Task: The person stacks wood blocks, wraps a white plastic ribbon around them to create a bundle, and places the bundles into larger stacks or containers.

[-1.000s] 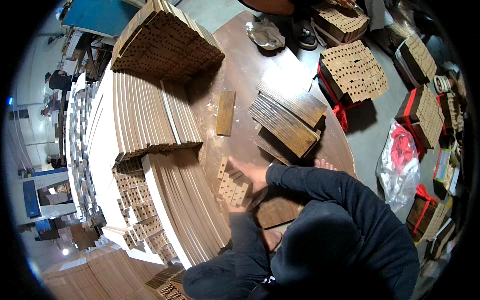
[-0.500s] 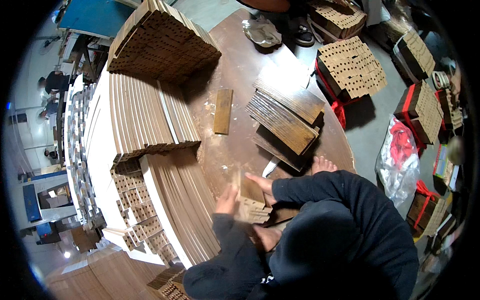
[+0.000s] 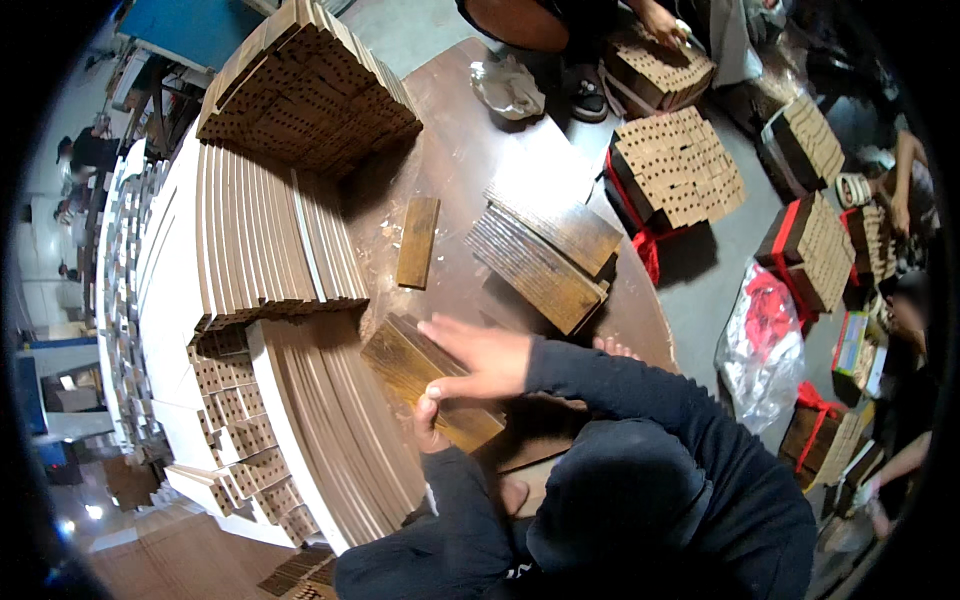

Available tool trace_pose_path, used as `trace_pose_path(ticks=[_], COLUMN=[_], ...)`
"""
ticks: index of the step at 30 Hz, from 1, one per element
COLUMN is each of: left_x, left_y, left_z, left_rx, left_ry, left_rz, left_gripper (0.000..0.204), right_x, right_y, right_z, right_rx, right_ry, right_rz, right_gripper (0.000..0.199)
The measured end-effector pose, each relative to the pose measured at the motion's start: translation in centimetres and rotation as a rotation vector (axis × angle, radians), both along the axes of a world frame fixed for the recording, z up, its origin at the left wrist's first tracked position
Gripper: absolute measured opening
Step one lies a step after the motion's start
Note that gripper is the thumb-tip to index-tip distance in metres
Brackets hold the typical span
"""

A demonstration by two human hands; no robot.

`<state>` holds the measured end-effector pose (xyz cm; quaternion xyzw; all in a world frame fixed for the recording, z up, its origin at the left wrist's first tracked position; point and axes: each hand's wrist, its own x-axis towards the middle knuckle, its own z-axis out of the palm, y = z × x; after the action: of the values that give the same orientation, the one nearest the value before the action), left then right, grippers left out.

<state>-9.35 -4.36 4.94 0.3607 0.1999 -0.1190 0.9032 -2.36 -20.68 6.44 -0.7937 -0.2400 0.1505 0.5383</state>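
A small stack of brown wooden boards stands slanted in front of me, beside the long board rows. My left hand grips its near left side, thumb up and the other fingers largely hidden. Across the upper face my right hand lies with fingers stretched out, its thumb close to the left thumb. A single brown board rests apart on the brown work surface. Farther right, several dark-stained boards are piled askew.
Left stand long board rows and a tall pile with drilled ends. A crumpled plastic bag sits at the far edge. Right on the floor are red-tied bundles and a clear bag. Another person's hand touches a bundle.
The boards have turned from drilled ends toward me to a broad face showing, and shifted left. My right hand has moved from their right side onto the upper face. The view has shifted slightly.
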Motion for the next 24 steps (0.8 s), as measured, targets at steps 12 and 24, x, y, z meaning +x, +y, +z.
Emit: trace_pose_path(ticks=[12,24], left_x=[2.2,4.0], left_y=[-9.9,-13.2], left_z=[-4.9,-3.9], left_rx=[0.005,-0.016], left_ry=[0.061,0.133], left_rz=[0.051,0.308], left_gripper=[0.060,0.060], right_x=[8.2,9.8], right_y=[-16.6,-21.4], right_z=[-2.4,-5.6], right_rx=[-0.320,0.335], right_ry=[0.124,0.695], right_rz=[-0.308,-0.316], right_gripper=[0.083,0.073])
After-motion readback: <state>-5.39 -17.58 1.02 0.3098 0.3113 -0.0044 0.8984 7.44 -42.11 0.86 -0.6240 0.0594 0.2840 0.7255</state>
